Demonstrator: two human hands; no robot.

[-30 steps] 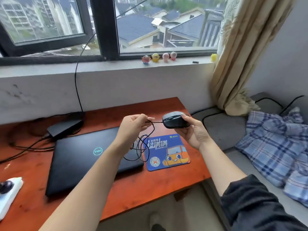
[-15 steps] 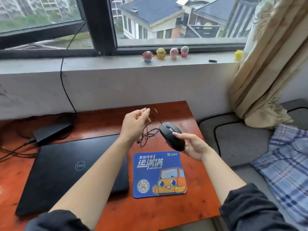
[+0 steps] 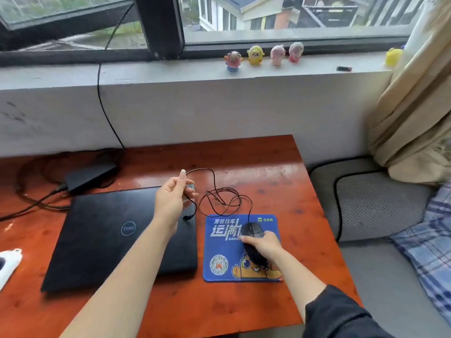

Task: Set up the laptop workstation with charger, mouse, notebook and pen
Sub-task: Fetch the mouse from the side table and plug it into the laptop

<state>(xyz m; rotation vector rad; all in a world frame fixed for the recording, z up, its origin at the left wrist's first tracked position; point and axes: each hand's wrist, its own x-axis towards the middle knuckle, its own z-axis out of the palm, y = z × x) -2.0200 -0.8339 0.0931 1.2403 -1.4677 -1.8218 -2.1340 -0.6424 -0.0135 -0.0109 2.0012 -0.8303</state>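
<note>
A closed black laptop [image 3: 109, 237] lies on the reddish wooden desk [image 3: 288, 191]. To its right is a blue mouse pad [image 3: 222, 245] with a cartoon print. My right hand [image 3: 264, 246] rests on the black wired mouse [image 3: 252, 230], which sits on the pad. My left hand [image 3: 172, 198] hovers over the laptop's right rear corner and pinches the mouse cable [image 3: 219, 196] near its plug. The cable loops loosely between both hands. The black charger brick [image 3: 90, 176] lies behind the laptop at the left, its cord running up to the window. No notebook or pen shows.
A white device [image 3: 8, 264] sits at the desk's left edge. Small figurines [image 3: 263, 54] stand on the window sill. A grey cushioned seat [image 3: 375, 203] with plaid cloth [image 3: 427, 242] is at the right, under a beige curtain [image 3: 415, 106].
My right hand has brought the mouse down from the air onto the mouse pad. My left hand still holds the cable, which has uncoiled and spread over the desk.
</note>
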